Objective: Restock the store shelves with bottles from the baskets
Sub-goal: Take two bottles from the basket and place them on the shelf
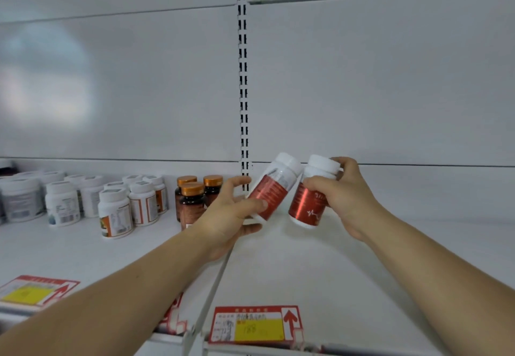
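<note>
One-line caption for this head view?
Left hand and right hand each hold a tilted red-labelled white bottle above the white shelf.

Two hand-held bottles, left bottle (271, 188) beside right bottle (310, 192), tilted above the shelf (390, 244); standing bottles (117, 205) grouped far left; price tag (255, 325) on front edge.

Bare white shelf (390, 244) open at 3 o'clock; amber bottles (192, 199), white bottles (117, 210) crowd 9 o'clock side.
</note>
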Motion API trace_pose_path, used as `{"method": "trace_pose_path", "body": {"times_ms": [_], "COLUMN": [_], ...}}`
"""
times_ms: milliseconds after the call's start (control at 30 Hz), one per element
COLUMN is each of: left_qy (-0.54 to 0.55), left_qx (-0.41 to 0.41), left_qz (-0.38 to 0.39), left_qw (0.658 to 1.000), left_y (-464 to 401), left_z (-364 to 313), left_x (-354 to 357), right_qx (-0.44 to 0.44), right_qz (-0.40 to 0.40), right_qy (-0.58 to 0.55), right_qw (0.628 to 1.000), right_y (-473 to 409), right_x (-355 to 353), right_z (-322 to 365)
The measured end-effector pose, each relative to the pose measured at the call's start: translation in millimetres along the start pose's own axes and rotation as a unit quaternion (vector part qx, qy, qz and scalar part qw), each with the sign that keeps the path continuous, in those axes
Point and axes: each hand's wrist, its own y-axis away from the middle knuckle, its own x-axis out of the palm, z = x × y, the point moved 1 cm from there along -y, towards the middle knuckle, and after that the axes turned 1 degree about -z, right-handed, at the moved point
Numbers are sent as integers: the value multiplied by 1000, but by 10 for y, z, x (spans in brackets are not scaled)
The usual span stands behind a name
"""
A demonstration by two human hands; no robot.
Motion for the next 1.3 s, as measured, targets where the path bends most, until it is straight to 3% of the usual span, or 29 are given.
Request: {"method": "trace_pose_path", "body": {"times_ms": [200, 300, 433, 633, 833, 933, 1033, 1167, 1300], "left_qy": [43, 40, -37, -60, -119, -149, -156, -165, -181], "left_qx": [61, 83, 112, 135, 114, 110, 120, 125, 136], "left_qz": [-131, -162, -155, -92, -31, 0, 4, 13, -9], "left_qw": [989, 982, 981, 985, 986, 983, 980, 978, 974], "left_y": [-64, -88, -68, -5, 36, 53, 56, 51, 42], "left_z": [-70, -60, -45, -73, -44, -26, -39, -20, -33], "left_x": [-92, -120, -100, -38, -13, 28, 35, 17, -1], "right_qx": [-71, -62, 29, 66, 143, 142, 131, 72, -17], "right_qz": [-132, -166, -114, -13, -2, 0, 56, 130, 85], "right_qy": [61, 57, -111, -96, -144, -160, -180, -39, 150], "right_qw": [987, 983, 987, 993, 979, 977, 973, 988, 985], "right_y": [-1, -23, -68, -6, 54, 73, 120, 154, 178], "right_x": [-84, -134, -111, -13, 35, 53, 87, 111, 111], "right_z": [51, 56, 50, 28, 70, 86, 88, 41, 33]}}
